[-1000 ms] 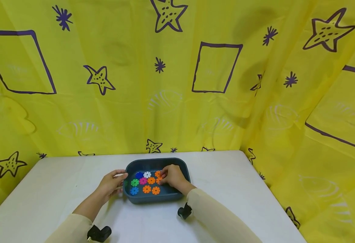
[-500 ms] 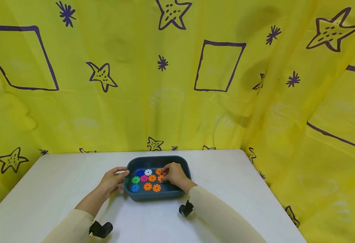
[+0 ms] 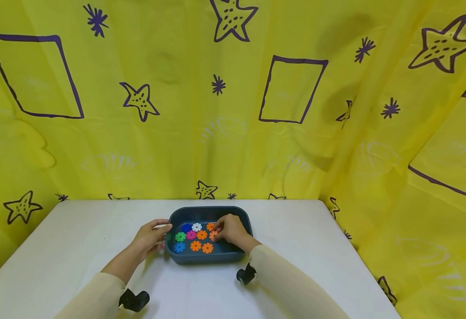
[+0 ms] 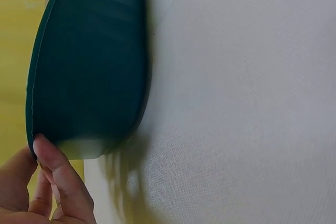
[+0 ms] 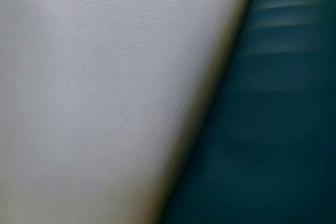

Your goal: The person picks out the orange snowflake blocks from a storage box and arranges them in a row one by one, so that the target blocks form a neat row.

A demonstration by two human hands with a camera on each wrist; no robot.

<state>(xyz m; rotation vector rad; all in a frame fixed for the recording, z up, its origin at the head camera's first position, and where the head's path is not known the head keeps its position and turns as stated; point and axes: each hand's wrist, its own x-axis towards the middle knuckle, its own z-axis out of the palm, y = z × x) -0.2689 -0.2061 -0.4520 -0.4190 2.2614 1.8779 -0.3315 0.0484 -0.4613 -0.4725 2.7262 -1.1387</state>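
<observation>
While the left hand (image 3: 150, 239) pinches the tray (image 3: 201, 259) by its left rim, lower centre of frame, probably steadying it on the desk (image 3: 316, 239), the right hand (image 3: 232, 229) bends its fingers to an orange disc (image 3: 212, 235) inside; whether they grip it, I cannot tell.

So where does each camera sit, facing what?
Head: head-worn, facing forward and down; the left hand, right hand and beige sleeves show at the dark teal, rounded tray.
Left wrist: worn there, facing the tray's outer wall; left hand shows.
Right wrist: worn there, facing the tray's wall and white textured tabletop; no hand shows.
Both wrist views share tray and tabletop.
</observation>
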